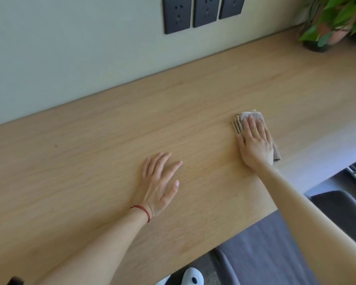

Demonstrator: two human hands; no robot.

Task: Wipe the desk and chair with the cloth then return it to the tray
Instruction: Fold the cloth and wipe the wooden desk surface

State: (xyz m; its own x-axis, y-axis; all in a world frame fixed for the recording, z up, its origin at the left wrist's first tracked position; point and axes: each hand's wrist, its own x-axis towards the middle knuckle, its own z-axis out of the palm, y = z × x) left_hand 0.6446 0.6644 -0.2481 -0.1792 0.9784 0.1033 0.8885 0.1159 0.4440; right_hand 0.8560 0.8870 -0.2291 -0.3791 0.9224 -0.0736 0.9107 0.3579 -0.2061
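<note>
The right hand [255, 145] lies flat, its grip pressing the folded cloth [253, 118] onto the surface [111, 130]; the left hand [160, 182] rests released alongside. Best to keep even pressure with overlapping strokes.

The light is soft, even daylight, and the whole view is bright without any hard glare. The surface [111, 130] is lit evenly; it looks a little paler toward the plant [335, 19]. Shadows are weak: only a thin, soft shadow lies under the left hand [159, 182] and along both forearms. The wall above the surface is evenly lit as well. The picture is slightly soft everywhere, with fine detail of the wood grain smeared. The plant is the most blurred thing, its leaves have no clear edges. The wide lens bends the view: the back edge of the surface runs steeply tilted, and the sockets [201, 13] near the plant lean.
</note>
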